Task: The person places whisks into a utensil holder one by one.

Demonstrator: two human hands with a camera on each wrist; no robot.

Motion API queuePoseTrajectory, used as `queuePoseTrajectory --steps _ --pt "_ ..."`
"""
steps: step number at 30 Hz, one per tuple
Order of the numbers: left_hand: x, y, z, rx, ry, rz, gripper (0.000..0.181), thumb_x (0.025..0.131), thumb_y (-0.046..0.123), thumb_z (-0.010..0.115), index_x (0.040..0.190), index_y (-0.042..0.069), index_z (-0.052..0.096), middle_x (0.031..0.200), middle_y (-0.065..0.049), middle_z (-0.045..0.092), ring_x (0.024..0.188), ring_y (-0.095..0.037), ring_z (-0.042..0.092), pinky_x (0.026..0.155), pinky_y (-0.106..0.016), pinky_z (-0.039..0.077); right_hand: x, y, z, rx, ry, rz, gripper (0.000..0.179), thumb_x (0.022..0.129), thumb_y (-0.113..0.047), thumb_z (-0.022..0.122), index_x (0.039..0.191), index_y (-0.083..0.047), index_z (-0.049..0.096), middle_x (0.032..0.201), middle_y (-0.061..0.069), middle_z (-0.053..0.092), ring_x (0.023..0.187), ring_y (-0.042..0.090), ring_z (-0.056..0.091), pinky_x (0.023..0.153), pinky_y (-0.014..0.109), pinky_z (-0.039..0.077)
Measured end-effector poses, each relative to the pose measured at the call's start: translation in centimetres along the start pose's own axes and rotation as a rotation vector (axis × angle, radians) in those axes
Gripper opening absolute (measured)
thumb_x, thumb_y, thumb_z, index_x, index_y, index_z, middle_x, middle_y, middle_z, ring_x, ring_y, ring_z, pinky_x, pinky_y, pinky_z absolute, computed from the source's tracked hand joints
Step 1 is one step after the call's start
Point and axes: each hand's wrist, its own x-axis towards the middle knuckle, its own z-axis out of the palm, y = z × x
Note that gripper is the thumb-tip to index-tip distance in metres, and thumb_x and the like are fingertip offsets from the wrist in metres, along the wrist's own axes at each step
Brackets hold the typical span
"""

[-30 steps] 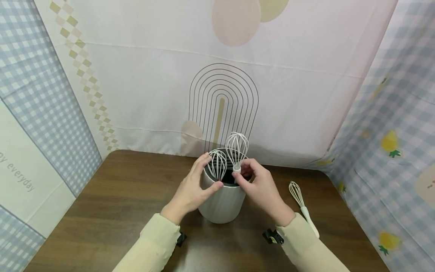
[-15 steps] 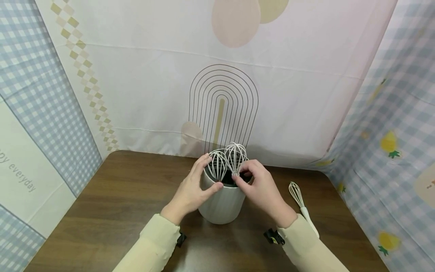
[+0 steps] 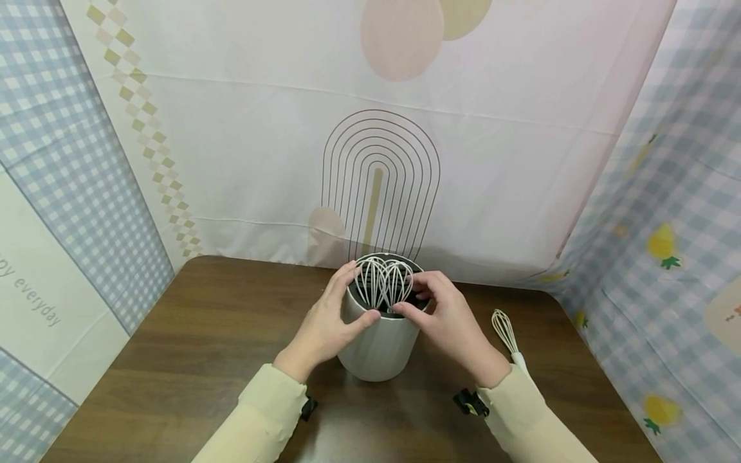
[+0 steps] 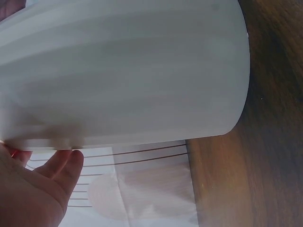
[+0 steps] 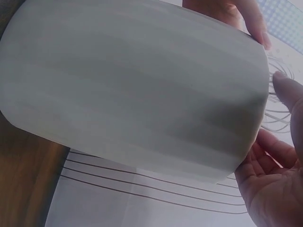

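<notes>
A ribbed white utensil holder (image 3: 376, 350) with a dark insert stands upright on the table, and its wall fills much of both wrist views. Two white whisks stand in it side by side, the left whisk (image 3: 368, 286) and the right whisk (image 3: 399, 278). Only their wire heads show above the opening; the handles are hidden inside. My left hand (image 3: 324, 325) grips the holder's left side, thumb at the front rim, fingers behind. Around the right whisk's head, my right hand (image 3: 454, 321) has its thumb and fingers spread apart at the rim.
A third whisk (image 3: 506, 334) lies on the brown wooden table (image 3: 231, 360) to the right, its handle partly hidden by my right sleeve. Behind the table hangs a white printed cloth (image 3: 260, 161); blue checked cloths hang at both sides.
The right whisk has sunk into the holder until its head is level with the left one. My right hand's fingers have loosened from its handle. My left hand has stayed in place.
</notes>
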Motion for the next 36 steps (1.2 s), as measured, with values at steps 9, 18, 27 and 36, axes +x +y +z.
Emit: queuePoseTrajectory --steps 9,18,27,36 --pt "-0.1 0.1 -0.1 -0.004 0.0 0.004 0.08 0.084 0.069 0.056 0.148 0.03 0.029 0.156 0.017 0.017 0.135 -0.016 0.037 0.103 -0.049 0.037 -0.3 0.9 -1.2 0.018 0.058 -0.063 0.043 0.081 -0.019 0.08 0.118 -0.008 0.061 0.107 0.004 0.06 0.096 0.016 0.06 0.081 0.034 0.053" --pt "-0.1 0.1 0.0 -0.002 0.003 0.01 0.081 0.084 0.068 0.057 0.149 0.028 0.029 0.157 0.016 0.017 0.136 -0.018 0.036 0.103 -0.051 0.037 -1.6 3.0 -2.7 -0.047 0.045 0.052 0.044 0.083 -0.031 0.078 0.12 -0.013 0.061 0.108 0.001 0.061 0.093 0.016 0.062 0.079 0.036 0.052" --pt "-0.1 0.2 0.1 -0.002 -0.005 0.008 0.082 0.084 0.069 0.057 0.149 0.027 0.029 0.157 0.016 0.017 0.137 -0.018 0.034 0.103 -0.051 0.036 -4.1 5.9 -4.0 -0.11 0.026 0.162 0.049 0.083 -0.039 0.076 0.123 -0.015 0.06 0.107 -0.004 0.059 0.091 0.019 0.062 0.08 0.039 0.051" --pt "-0.1 0.0 0.1 -0.003 0.013 0.019 0.081 0.084 0.067 0.059 0.148 0.026 0.03 0.157 0.018 0.016 0.137 -0.019 0.034 0.102 -0.05 0.037 -6.9 10.3 -4.3 -0.14 -0.011 0.281 0.055 0.084 -0.045 0.073 0.124 -0.01 0.058 0.109 0.002 0.061 0.094 0.021 0.06 0.079 0.044 0.051"
